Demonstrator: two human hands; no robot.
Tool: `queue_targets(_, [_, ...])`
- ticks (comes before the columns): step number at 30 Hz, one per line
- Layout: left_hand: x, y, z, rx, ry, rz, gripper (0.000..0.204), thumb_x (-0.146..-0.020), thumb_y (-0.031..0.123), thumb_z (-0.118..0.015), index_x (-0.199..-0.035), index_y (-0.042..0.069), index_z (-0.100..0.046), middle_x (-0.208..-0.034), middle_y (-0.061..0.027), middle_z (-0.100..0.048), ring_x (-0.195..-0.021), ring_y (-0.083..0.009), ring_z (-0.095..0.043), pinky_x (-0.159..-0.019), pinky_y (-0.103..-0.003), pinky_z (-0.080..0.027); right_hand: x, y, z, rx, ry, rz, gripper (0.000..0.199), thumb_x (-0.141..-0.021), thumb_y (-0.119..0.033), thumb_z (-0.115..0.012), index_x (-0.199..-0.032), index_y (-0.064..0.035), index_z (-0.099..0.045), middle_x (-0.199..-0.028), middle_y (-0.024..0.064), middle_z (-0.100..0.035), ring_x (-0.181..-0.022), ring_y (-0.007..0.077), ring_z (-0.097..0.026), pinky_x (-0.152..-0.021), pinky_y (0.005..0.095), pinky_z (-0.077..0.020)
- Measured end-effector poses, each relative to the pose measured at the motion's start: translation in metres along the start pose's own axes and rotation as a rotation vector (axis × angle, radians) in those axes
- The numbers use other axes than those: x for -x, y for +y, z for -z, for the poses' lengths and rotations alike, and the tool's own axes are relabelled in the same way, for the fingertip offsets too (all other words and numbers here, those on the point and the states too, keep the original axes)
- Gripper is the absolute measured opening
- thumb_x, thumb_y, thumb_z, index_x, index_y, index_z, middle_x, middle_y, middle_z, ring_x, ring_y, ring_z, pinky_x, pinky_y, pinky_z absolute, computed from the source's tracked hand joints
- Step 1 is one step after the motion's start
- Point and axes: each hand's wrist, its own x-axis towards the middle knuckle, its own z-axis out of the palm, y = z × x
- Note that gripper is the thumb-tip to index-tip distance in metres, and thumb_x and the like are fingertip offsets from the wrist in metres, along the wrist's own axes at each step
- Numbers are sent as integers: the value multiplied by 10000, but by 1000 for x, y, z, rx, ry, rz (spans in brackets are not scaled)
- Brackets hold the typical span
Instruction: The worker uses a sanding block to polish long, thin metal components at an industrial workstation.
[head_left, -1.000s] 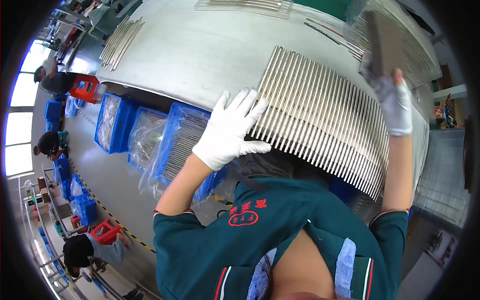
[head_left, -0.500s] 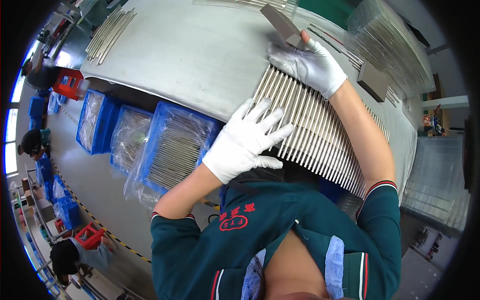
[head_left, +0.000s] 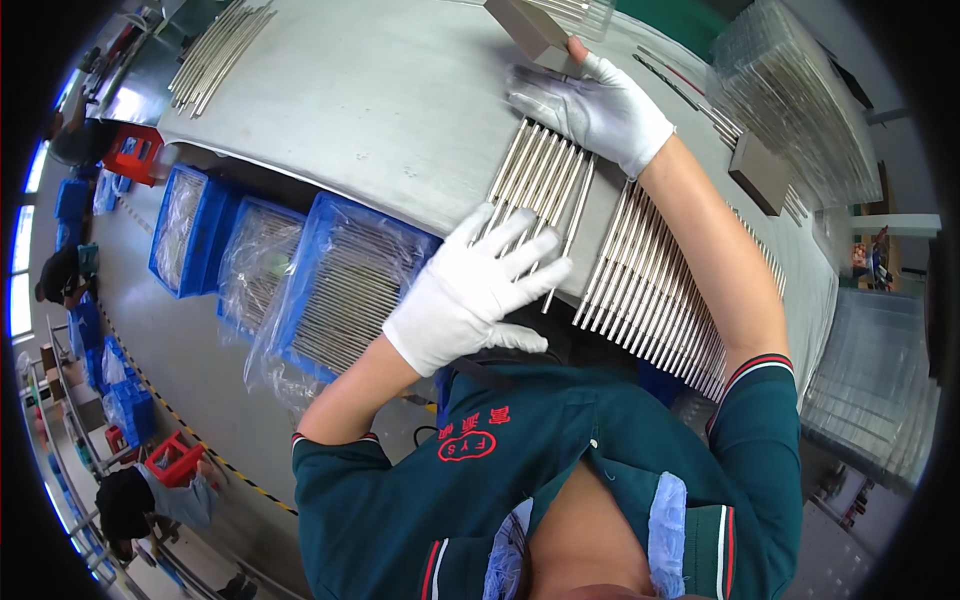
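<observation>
Left hand (head_left: 470, 295) flat, fingers spread, on the near ends of a small batch of metal rods (head_left: 540, 190), frame centre. Right hand (head_left: 600, 105) flat on their far ends, thumb against a metal block (head_left: 530, 30). Rods look stiff, slick, prone to rolling; best squeezed from both ends.

The gloved left hand (head_left: 470, 295) lay flat on a small batch of metal rods (head_left: 540, 190) at the table (head_left: 370, 90) near edge; the right hand (head_left: 595, 105) pressed their far ends beside a metal block (head_left: 530, 30).

Shiny metal rods (head_left: 540, 185) on a matt brushed-steel table (head_left: 380, 90), white cloth gloves, blue plastic crates (head_left: 300, 290)
</observation>
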Motion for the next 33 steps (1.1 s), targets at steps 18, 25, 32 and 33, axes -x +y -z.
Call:
queue_targets(18, [6, 2, 2, 53, 28, -32, 772, -619, 465, -761, -1280, 114, -573, -1283, -98, -566, -1252, -353, -496, -1072, -520, -377, 8, 5, -14, 91, 49, 44, 756, -975, -337, -590, -1443, 122, -214, -1436, 308, -362, -1363, 391, -397, -1179, 467, -325])
queue_targets(25, [15, -7, 13, -1, 21, 82, 789, -605, 462, -764, -1272, 87, -570, -1269, -126, -565, -1221, -377, -502, -1068, -500, -387, -19, 2, 3, -77, 18, -82, 790, -952, -355, -627, -1419, 151, -240, -1424, 311, -373, -1332, 396, -429, -1170, 452, -342])
queue_targets(32, [6, 9, -2, 101, -3, -28, 821, -590, 457, -787, -1292, 92, -565, -1292, -105, -562, -1253, -372, -492, -1074, -505, -387, 29, -2, -7, 13, -16, -15, 712, -955, -330, -628, -1398, 115, -292, -1347, 274, -423, -1234, 370, -517, -1108, 468, -423])
queue_targets(33, [5, 12, -5, 142, 6, -53, 832, -586, 461, -788, -1295, 90, -564, -1298, -102, -560, -1257, -372, -490, -1073, -500, -390, 37, -1, -9, 24, 36, 23, 689, -961, -316, -620, -1405, 99, -297, -1352, 273, -423, -1252, 368, -507, -1123, 470, -411])
